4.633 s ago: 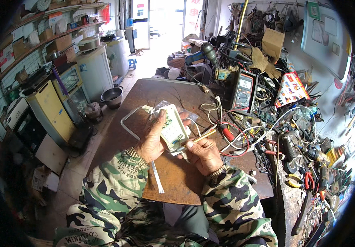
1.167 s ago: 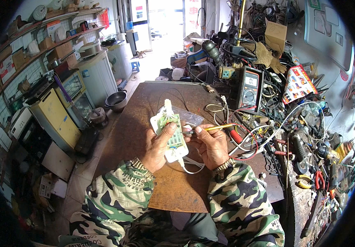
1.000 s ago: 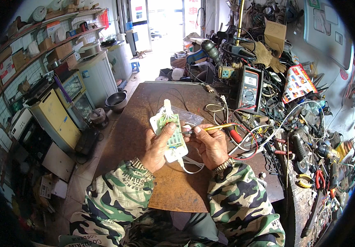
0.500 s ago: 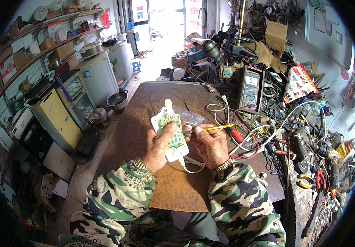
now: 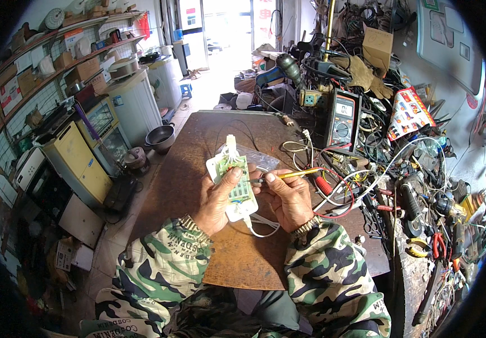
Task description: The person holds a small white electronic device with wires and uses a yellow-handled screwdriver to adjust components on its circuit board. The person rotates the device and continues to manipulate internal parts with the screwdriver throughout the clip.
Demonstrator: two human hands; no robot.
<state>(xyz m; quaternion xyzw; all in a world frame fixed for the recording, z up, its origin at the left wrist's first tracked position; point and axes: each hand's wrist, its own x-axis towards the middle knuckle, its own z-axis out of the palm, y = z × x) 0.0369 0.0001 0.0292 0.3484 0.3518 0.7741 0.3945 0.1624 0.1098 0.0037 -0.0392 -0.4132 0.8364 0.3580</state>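
An opened white plastic housing with a green circuit board, pale wires at the top and a white cord from its lower end is held in my left hand, thumb across the board. My right hand pinches a slim yellow tool with a dark tip, which reaches to the board's right side; whether it touches cannot be made out. A clear plastic bag lies on the brown worktable behind them.
To the right lie a digital multimeter, red probe, tangled cables, pliers and a drill. Appliances, a black pot and shelves are at left; a bright doorway is ahead.
Since the earliest frame the housing has turned, showing its inner board, and both hands sit slightly further right in view. Over the last second they have barely moved.
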